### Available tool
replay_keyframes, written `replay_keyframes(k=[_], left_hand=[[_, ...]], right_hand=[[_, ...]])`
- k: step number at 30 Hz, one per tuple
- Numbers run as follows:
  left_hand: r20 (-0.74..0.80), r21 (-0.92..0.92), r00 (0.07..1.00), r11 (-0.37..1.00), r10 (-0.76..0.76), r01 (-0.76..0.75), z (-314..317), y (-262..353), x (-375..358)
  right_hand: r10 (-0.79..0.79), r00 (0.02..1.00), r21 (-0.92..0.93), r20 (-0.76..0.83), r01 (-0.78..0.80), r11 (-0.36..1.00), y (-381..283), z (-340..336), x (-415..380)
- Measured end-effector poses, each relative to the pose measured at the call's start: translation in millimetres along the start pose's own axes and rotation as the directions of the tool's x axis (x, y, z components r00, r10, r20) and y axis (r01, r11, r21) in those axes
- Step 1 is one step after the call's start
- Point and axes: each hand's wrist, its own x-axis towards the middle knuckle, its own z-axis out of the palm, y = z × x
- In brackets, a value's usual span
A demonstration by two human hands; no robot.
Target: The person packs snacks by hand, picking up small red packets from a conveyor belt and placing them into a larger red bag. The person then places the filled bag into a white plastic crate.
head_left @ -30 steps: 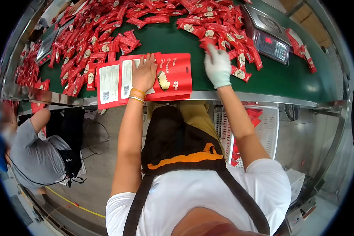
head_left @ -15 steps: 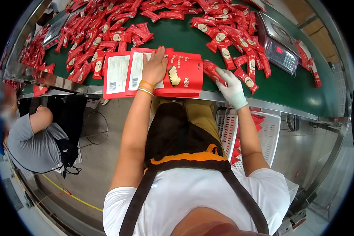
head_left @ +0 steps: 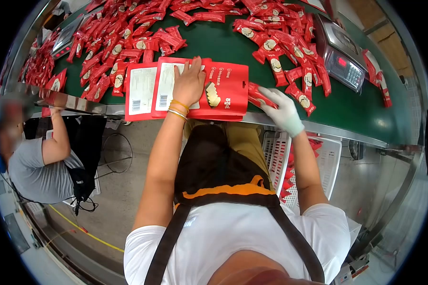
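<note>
My left hand (head_left: 189,85) lies flat, fingers spread, on a fanned stack of red pouches; white label panels with barcodes show on those to the left. The top pouch (head_left: 228,92) carries a pale food picture and has a small hang hole near its right edge. My right hand (head_left: 283,110), in a white glove, grips a red snack packet (head_left: 260,96) between thumb and fingers. The packet's left end meets the right edge of the top pouch, and its tip is hidden there. Loose red snack packets (head_left: 300,98) lie just beyond my right hand.
Heaped red packets cover the far side of the green table (head_left: 214,45). A weighing scale (head_left: 342,61) stands at right, another scale (head_left: 66,40) at far left. White baskets (head_left: 325,161) with red packets sit below the table edge. A person (head_left: 45,161) sits at left.
My right hand has brought the packet against the pouch's right edge, which has shifted slightly right. My left hand stays on the stack. The person at left has raised a forearm toward the table.
</note>
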Motion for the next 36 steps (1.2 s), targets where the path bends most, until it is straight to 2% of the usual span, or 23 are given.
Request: replay_keyframes(k=[1,3,5,7,8,9,10,12,14,17,19,20,21,22,23,25,27,29,32,33,34,35,36], left_hand=[[-0.007,0.001,1.000,1.000,0.009,-0.009,-0.1,0.8,-0.1],[-0.016,0.008,1.000,1.000,0.018,-0.018,0.3,1.9,-1.0],[-0.009,0.057,0.999,0.998,0.033,-0.032,2.0,0.2,0.1],[-0.013,0.048,0.999,0.998,0.030,-0.029,-0.3,0.5,0.8],[-0.003,0.032,0.999,0.999,0.034,-0.033,-0.4,1.1,0.2],[-0.002,0.035,1.000,0.999,0.028,-0.028,0.6,1.4,-0.6],[-0.017,0.020,1.000,0.999,0.026,-0.026,1.2,1.3,-0.8],[-0.035,0.005,0.999,1.000,0.029,-0.028,1.5,1.7,0.3],[-0.136,0.116,0.990,0.993,0.033,-0.017,2.6,6.9,2.0],[-0.146,0.163,0.987,0.986,0.067,-0.043,-2.1,9.3,-2.4],[-0.140,0.127,0.988,0.990,0.072,-0.054,-1.0,6.6,-3.9],[-0.103,0.152,0.993,0.987,0.059,-0.043,-1.5,6.4,-4.6],[-0.073,0.174,0.997,0.984,0.038,-0.025,-2.0,6.6,-1.7],[-0.086,0.163,0.996,0.987,0.030,-0.016,-1.7,6.2,3.0],[-0.106,0.162,0.994,0.986,0.040,-0.022,0.3,5.6,3.7],[-0.103,0.164,0.994,0.986,0.046,-0.028,5.8,5.0,-4.2],[-0.099,0.157,0.994,0.987,0.051,-0.035,2.2,4.7,-0.9],[-0.095,0.160,0.995,0.987,0.029,-0.014,-1.1,3.8,2.4],[-0.076,0.077,0.997,0.997,0.019,-0.014,1.2,2.7,0.1],[-0.081,0.075,0.997,0.997,0.011,-0.005,0.5,2.4,0.6],[-0.076,0.063,0.997,0.998,0.018,-0.013,-0.2,2.6,0.3],[-0.072,0.053,0.997,0.998,0.026,-0.023,-1.3,3.3,-0.4],[-0.076,0.058,0.997,0.998,0.025,-0.021,-1.6,3.3,-0.5]], right_hand=[[0.005,1.000,0.004,-0.004,-0.005,1.000,7.1,11.8,10.2],[-0.207,0.973,-0.115,-0.099,0.196,0.974,28.4,36.6,37.3],[-0.324,0.946,-0.080,0.002,0.323,0.943,51.0,62.1,62.2],[-0.293,0.956,0.001,0.017,0.293,0.956,46.3,81.6,81.2],[-0.221,0.962,0.300,0.162,0.166,0.939,45.7,86.8,88.4],[-0.144,0.942,0.532,0.302,-0.041,0.846,44.7,91.8,95.9],[-0.126,0.921,0.583,0.368,-0.123,0.803,43.4,97.4,101.4],[-0.142,0.900,0.573,0.413,-0.135,0.809,40.0,110.5,111.1],[-0.155,0.896,0.547,0.415,-0.109,0.830,37.4,121.4,116.8],[-0.157,0.895,0.525,0.417,-0.096,0.846,32.8,121.1,113.7],[-0.121,0.919,0.402,0.376,-0.044,0.915,30.6,102.7,102.0],[-0.064,0.952,0.242,0.299,-0.011,0.970,28.2,84.7,94.0],[0.011,0.990,0.069,0.142,-0.021,0.997,17.9,58.0,85.2],[-0.080,0.993,-0.221,-0.086,0.060,0.973,43.6,44.3,85.3],[-0.220,0.937,-0.493,-0.270,0.062,0.868,70.3,33.1,81.4],[0.072,0.916,-0.575,-0.395,-0.308,0.758,61.4,12.6,77.9],[0.261,0.944,-0.669,-0.203,-0.328,0.666,74.2,1.7,76.8],[0.142,0.963,-0.588,-0.227,-0.252,0.768,56.2,-3.7,59.9],[0.371,0.928,-0.215,-0.037,-0.369,0.904,17.7,-13.0,29.4],[0.429,0.900,-0.087,0.075,-0.422,0.902,13.7,-12.4,25.7],[0.343,0.924,0.061,0.167,-0.357,0.932,17.9,-8.6,25.1],[0.420,0.871,0.157,0.256,-0.466,0.871,18.2,1.2,34.1],[0.361,0.888,0.272,0.283,-0.436,0.858,16.9,10.4,45.2]])
